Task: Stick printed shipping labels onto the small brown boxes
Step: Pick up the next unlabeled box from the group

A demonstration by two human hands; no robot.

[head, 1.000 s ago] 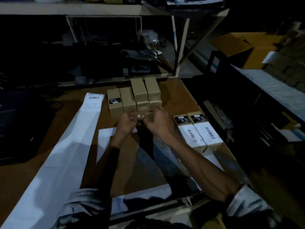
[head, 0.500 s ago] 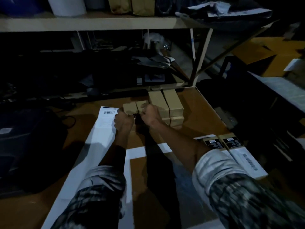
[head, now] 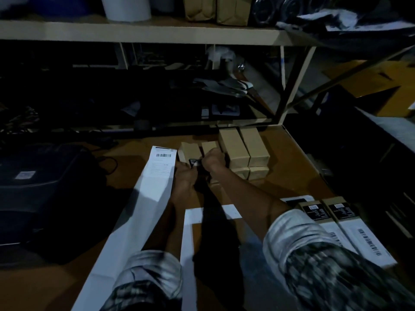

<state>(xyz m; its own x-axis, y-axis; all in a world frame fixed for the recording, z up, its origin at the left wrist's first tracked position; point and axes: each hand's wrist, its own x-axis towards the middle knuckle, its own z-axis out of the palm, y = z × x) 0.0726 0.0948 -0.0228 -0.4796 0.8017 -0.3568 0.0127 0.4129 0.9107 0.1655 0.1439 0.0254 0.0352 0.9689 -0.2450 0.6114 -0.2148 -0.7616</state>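
Note:
Several small brown boxes (head: 244,147) stand stacked at the far middle of the wooden table (head: 294,176). Two more lie just left of them: one with a black label on its near end (head: 188,151) and a plain one (head: 208,145). My left hand (head: 185,176) is closed on the near end of the black-labelled box. My right hand (head: 213,159) is curled around the near end of the plain box; its fingers are hidden. A long white label strip (head: 157,187) with a printed barcode label at its far end lies left of my left arm.
Two boxes with white shipping labels on them (head: 350,225) lie at the near right. A black printer (head: 33,185) sits on the left. White backing paper (head: 188,234) lies between my arms. A metal shelf (head: 134,32) overhangs the table's far edge.
Both hands have moved away from me, from mid-table to the two left boxes, and closed on their near ends. The camera has tilted up and forward.

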